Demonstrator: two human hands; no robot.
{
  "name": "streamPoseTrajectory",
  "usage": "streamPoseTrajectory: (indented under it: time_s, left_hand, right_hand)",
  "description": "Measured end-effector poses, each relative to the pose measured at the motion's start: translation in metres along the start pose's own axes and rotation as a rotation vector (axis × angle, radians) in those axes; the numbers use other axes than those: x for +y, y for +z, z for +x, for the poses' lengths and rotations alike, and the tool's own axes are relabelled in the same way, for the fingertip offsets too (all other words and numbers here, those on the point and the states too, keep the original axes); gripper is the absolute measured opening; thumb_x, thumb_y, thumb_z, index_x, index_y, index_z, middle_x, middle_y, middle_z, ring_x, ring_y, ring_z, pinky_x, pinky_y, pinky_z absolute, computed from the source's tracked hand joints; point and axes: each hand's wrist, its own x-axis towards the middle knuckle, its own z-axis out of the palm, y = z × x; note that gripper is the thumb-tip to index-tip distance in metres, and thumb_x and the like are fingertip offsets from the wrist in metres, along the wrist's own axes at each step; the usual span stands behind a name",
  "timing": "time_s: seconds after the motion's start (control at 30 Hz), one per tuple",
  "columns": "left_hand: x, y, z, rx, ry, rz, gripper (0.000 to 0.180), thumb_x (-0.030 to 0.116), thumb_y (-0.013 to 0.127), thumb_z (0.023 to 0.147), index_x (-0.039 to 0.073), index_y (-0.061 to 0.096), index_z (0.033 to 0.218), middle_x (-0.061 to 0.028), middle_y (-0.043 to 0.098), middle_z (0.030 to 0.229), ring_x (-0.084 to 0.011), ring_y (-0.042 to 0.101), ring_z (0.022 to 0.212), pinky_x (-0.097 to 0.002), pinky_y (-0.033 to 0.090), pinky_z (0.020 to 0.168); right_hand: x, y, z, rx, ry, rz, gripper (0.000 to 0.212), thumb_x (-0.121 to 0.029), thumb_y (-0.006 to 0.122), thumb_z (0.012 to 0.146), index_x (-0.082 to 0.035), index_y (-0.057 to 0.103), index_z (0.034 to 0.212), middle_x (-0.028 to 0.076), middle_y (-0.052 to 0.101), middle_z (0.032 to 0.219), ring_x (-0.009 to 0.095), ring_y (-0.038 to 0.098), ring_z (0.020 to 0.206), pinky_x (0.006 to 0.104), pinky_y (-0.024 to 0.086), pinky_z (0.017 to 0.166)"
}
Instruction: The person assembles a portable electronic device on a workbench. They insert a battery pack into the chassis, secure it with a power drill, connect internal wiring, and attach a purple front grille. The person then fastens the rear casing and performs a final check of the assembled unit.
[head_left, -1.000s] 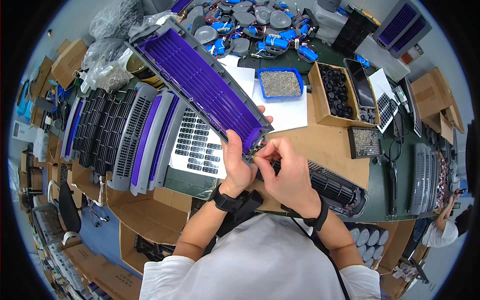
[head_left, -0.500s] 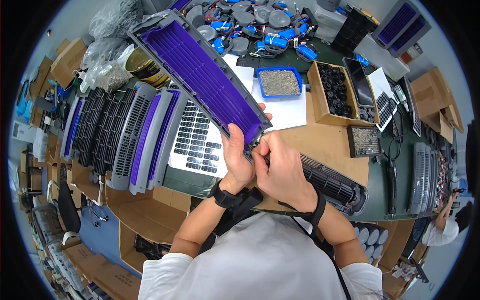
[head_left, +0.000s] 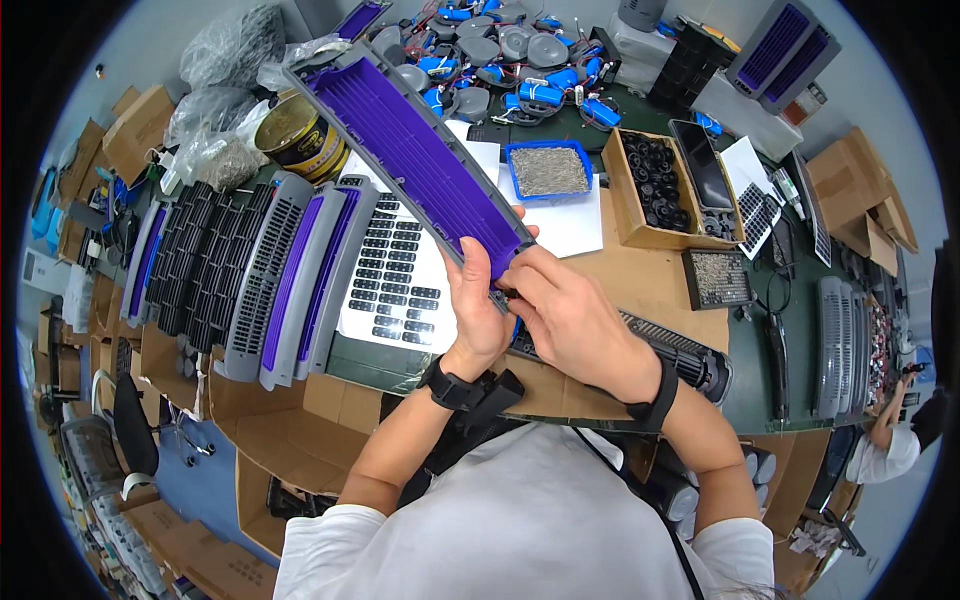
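Note:
My left hand (head_left: 478,305) grips the near end of a long grey plastic housing (head_left: 425,165) with a ribbed purple inside. The housing tilts up and away to the left, its hollow side toward me. My right hand (head_left: 585,315) is closed, fingertips pinched together at the housing's near end; what they hold there is hidden. Behind my right wrist, a grey housing part with a black cylindrical fan roller (head_left: 690,362) lies on brown cardboard (head_left: 660,270).
To the left stand grey and purple housings (head_left: 290,280) and black rollers (head_left: 195,265) beside a sheet of black stickers (head_left: 392,285). Beyond are a blue tray of small metal pieces (head_left: 550,170), a box of black round parts (head_left: 655,185) and blue-wrapped parts (head_left: 540,95). An electric screwdriver (head_left: 778,365) lies right.
My right hand has shifted slightly right and its fingers have turned over the housing's near end. The housing has moved a little to the right, its far end lower.

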Motion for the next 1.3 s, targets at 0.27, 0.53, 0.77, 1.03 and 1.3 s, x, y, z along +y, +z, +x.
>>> streamPoseTrajectory:
  time_s: [0.27, 0.53, 0.77, 1.03, 1.3]
  left_hand:
    - [0.028, 0.004, 0.005, -0.188, 0.088, 0.225, 0.051, 0.021, 0.058, 0.097, 0.005, 0.035, 0.140, -0.0172, 0.055, 0.129, -0.0256, 0.060, 0.114, -0.0421, 0.049, 0.099]
    - [0.048, 0.033, 0.005, -0.545, 0.306, 0.578, 0.110, 0.016, 0.083, 0.074, 0.010, 0.011, 0.158, -0.0142, 0.040, 0.147, -0.0283, 0.047, 0.130, -0.0405, 0.038, 0.108]
    - [0.079, -0.002, 0.030, -0.678, 0.076, 0.342, 0.141, 0.039, 0.098, 0.046, 0.008, 0.015, 0.157, -0.0141, 0.037, 0.147, -0.0312, 0.042, 0.134, -0.0440, 0.030, 0.112]
    - [0.113, 0.000, 0.030, -0.929, 0.083, 0.585, 0.114, 0.041, 0.098, 0.045, 0.001, 0.043, 0.136, -0.0162, 0.049, 0.140, -0.0260, 0.046, 0.131, -0.0393, 0.035, 0.111]
    - [0.138, 0.021, -0.012, -1.129, 0.131, 0.491, 0.098, 0.040, 0.095, 0.056, 0.000, 0.050, 0.133, -0.0184, 0.058, 0.129, -0.0291, 0.058, 0.117, -0.0433, 0.044, 0.103]
  right_hand:
    - [-0.031, -0.106, 0.011, -0.084, 0.226, 0.102, 0.062, -0.008, 0.081, 0.074, -0.003, 0.056, 0.131, 0.009, 0.060, 0.118, 0.019, 0.059, 0.102, 0.0355, 0.053, 0.086]
    - [-0.033, -0.085, 0.026, -0.087, 0.247, 0.292, 0.101, -0.030, 0.088, 0.065, 0.011, 0.030, 0.136, 0.021, 0.049, 0.124, 0.029, 0.056, 0.112, 0.0362, 0.052, 0.091]
    - [-0.077, -0.106, 0.045, -0.003, 0.212, 0.430, 0.086, -0.014, 0.085, 0.065, 0.014, 0.032, 0.127, 0.020, 0.052, 0.118, 0.025, 0.061, 0.105, 0.0354, 0.056, 0.086]
    - [-0.114, -0.147, 0.035, 0.148, 0.200, 0.590, 0.066, -0.020, 0.086, 0.068, 0.005, 0.054, 0.120, 0.017, 0.065, 0.111, 0.022, 0.068, 0.091, 0.0336, 0.059, 0.074]
    - [-0.108, -0.243, -0.036, 0.404, 0.236, 0.146, 0.069, -0.046, 0.068, 0.080, 0.009, 0.058, 0.121, 0.022, 0.063, 0.121, 0.028, 0.067, 0.105, 0.0414, 0.053, 0.092]
